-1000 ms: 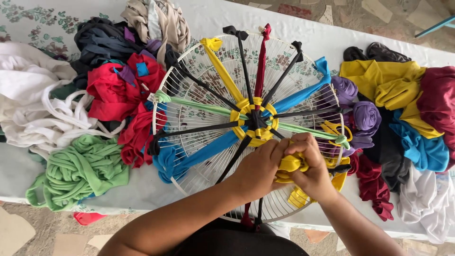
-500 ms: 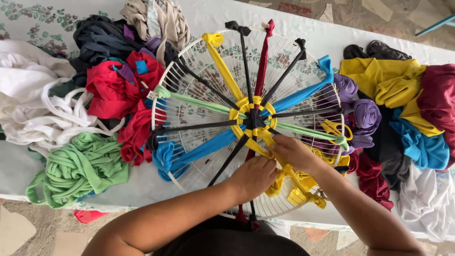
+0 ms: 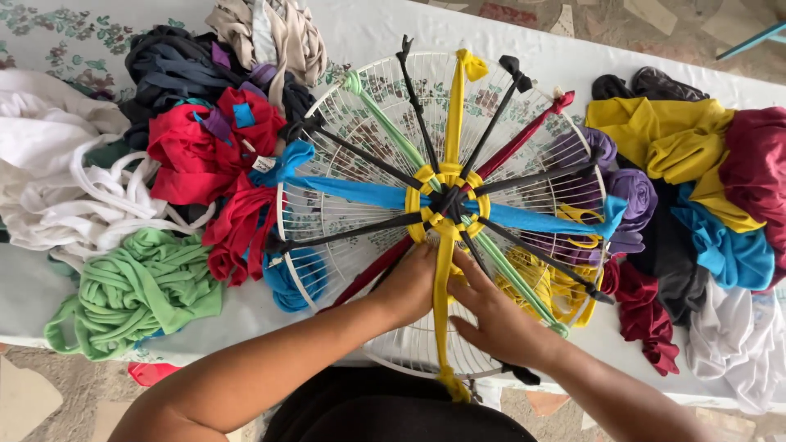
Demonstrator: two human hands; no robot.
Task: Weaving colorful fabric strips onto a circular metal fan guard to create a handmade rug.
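Left of the white wire fan guard [image 3: 327, 205], green strips [image 3: 131, 290] and red cloth [image 3: 201, 155] are heaped on the counter [image 3: 368, 24]. At the guard's lower half, the left hand [image 3: 409, 286] is laid flat, holding nothing, beside the yellow strip [image 3: 444, 270]; the right hand [image 3: 499, 323] is spread open there. Even tension probably suits the weaving best. Right of the guard, mixed cloth [image 3: 704, 188] crowds the counter's edge, so little room is left.
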